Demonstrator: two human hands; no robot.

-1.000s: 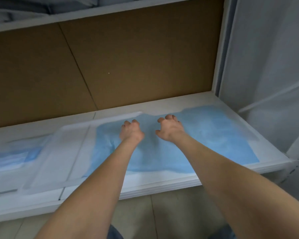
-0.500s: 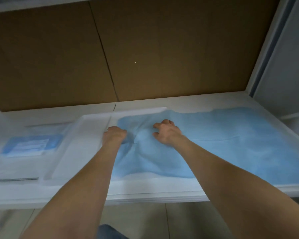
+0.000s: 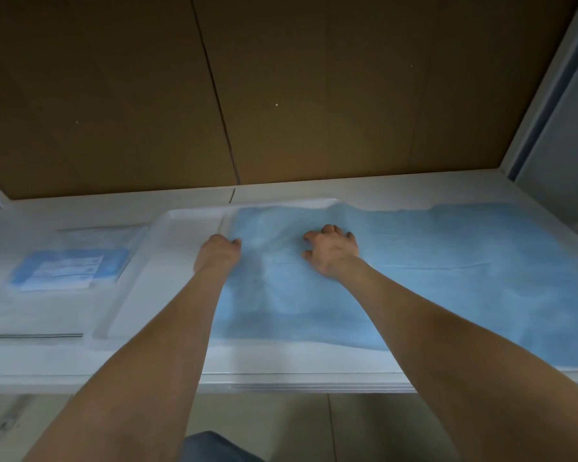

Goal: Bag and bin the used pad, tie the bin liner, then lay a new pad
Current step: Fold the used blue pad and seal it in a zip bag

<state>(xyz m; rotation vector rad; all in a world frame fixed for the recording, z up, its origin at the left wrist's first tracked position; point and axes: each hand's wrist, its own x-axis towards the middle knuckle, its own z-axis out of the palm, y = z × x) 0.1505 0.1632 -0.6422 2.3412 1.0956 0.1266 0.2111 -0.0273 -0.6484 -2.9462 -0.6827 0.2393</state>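
A large blue pad (image 3: 447, 271) with a white border lies spread over the white shelf (image 3: 80, 361), reaching to the right edge. My left hand (image 3: 217, 253) is curled into a fist at the pad's blue-white boundary, bunching the fabric. About a hand's width to the right, my right hand (image 3: 332, 250) presses down on the blue area with its fingers bent, and creases run between the two hands. Whether either hand pinches the fabric is hard to see.
A flat clear packet with a folded blue pad (image 3: 70, 266) lies at the shelf's left. A brown board (image 3: 281, 95) forms the back wall. A white frame post (image 3: 548, 81) stands at right. Tiled floor (image 3: 281, 425) shows below the shelf's front edge.
My view has shifted left and closer. My left hand slid left to the pad's white border and closed into a fist; the right hand stayed on the blue area.
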